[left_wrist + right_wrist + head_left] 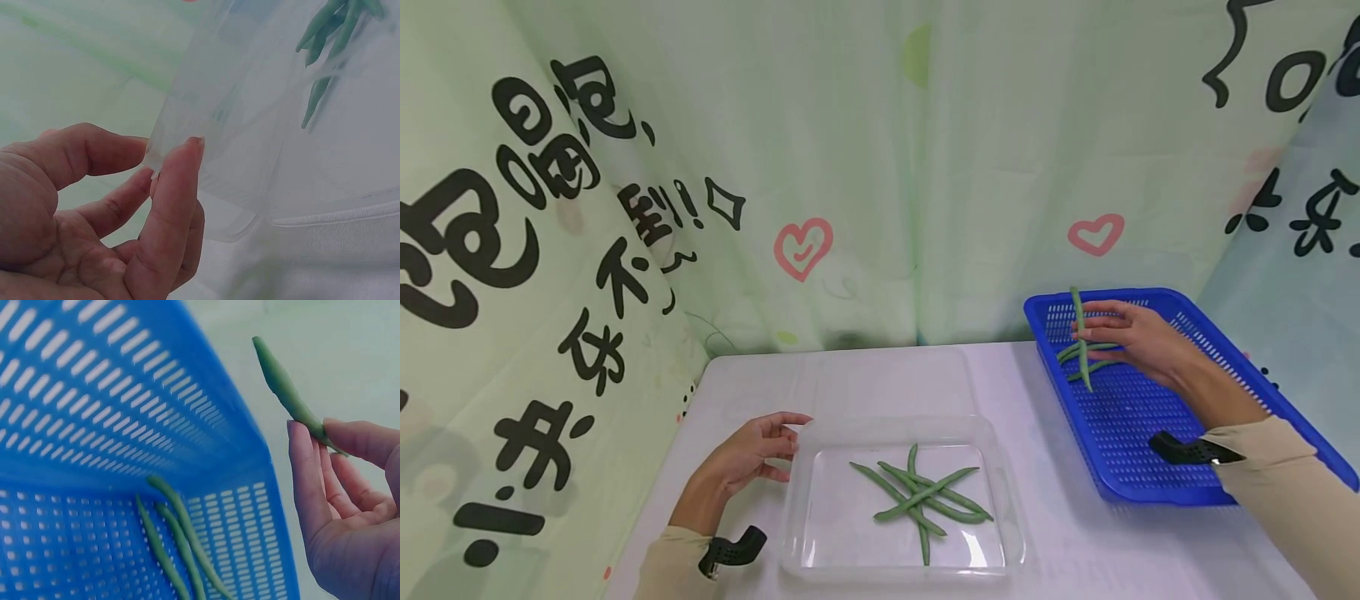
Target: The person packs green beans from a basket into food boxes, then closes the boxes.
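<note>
Between thumb and fingers my right hand (1138,337) pinches one green bean (1081,337), held lengthwise above the far end of a blue plastic basket (1120,425). Three more green beans (181,534) lie in that basket by its end wall, plain in the right wrist view. My left hand (760,450) is at the left rim of a clear plastic tray (831,550); in the left wrist view its thumb and fingers pinch the rim (153,156). Inside the tray several green beans (917,496) lie crossed over one another.
A white-covered table (880,375) carries both containers, with the basket to the right of the tray. Behind and at the sides hang pale green curtains (865,167) with black lettering and red hearts. Each wrist wears a black strap (733,550).
</note>
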`<state>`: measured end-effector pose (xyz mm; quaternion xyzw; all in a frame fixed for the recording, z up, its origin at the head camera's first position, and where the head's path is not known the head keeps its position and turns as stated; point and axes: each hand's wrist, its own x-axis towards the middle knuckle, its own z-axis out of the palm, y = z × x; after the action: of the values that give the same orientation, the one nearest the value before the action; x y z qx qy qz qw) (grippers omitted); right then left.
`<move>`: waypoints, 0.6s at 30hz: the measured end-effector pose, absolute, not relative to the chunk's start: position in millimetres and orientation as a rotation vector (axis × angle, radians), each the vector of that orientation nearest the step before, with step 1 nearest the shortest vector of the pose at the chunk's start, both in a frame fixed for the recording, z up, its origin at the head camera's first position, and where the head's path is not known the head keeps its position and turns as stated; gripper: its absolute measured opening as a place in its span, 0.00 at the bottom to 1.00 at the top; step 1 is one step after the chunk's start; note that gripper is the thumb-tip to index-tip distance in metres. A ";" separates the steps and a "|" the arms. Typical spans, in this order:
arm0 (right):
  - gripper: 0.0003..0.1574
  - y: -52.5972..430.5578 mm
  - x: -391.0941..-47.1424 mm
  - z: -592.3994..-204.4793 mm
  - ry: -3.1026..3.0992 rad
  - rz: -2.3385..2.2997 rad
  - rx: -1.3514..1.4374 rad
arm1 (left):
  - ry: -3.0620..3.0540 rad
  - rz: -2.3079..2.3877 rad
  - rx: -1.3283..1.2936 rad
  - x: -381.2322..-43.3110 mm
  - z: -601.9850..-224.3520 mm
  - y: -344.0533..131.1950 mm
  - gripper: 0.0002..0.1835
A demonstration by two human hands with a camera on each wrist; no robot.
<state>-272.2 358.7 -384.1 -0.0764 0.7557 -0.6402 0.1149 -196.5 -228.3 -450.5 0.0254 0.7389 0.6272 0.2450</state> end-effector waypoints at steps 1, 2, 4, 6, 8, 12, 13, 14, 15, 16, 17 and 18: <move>0.21 356.5 -271.4 -383.1 2.222 -1.868 -0.227 | 2.020 1.711 0.068 -196.5 -450.6 -228.3 0.27; 0.21 354.3 -270.6 -382.2 2.229 -1.860 -0.229 | 2.023 1.709 0.067 -196.5 -450.7 -228.2 0.27; 0.21 350.2 -269.0 -380.6 2.235 -1.851 -0.229 | 2.026 1.708 0.067 -196.5 -450.6 -228.0 0.26; 0.22 346.6 -267.4 -379.4 2.227 -1.856 -0.234 | 2.026 1.709 0.069 -196.5 -450.4 -227.9 0.26; 0.23 343.3 -265.2 -378.2 2.227 -1.856 -0.239 | 2.021 1.713 0.071 -196.4 -450.1 -228.0 0.27; 0.26 336.5 -260.0 -376.3 2.234 -1.838 -0.256 | 2.016 1.715 0.074 -195.9 -449.4 -228.4 0.27; 0.28 334.5 -258.6 -375.9 2.241 -1.828 -0.257 | 2.014 1.715 0.073 -195.8 -449.3 -228.6 0.27; 0.29 332.4 -257.1 -375.5 2.247 -1.819 -0.255 | 2.013 1.716 0.073 -195.7 -449.3 -228.7 0.27; 0.30 330.3 -255.8 -375.2 2.255 -1.810 -0.249 | 2.011 1.716 0.074 -195.6 -449.3 -228.9 0.27; 0.33 328.2 -254.5 -375.2 2.268 -1.795 -0.248 | 2.009 1.717 0.073 -195.5 -449.3 -229.0 0.27; 0.34 325.7 -253.4 -374.9 2.278 -1.784 -0.241 | 2.007 1.717 0.072 -195.4 -449.2 -229.1 0.27; 0.36 322.7 -252.0 -374.3 2.290 -1.771 -0.231 | 2.005 1.718 0.071 -195.4 -449.1 -229.1 0.27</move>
<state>-252.0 322.7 -374.3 -0.0791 0.7829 -0.6057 0.1185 -195.4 -229.1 -449.1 0.0261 0.7354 0.6303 0.2476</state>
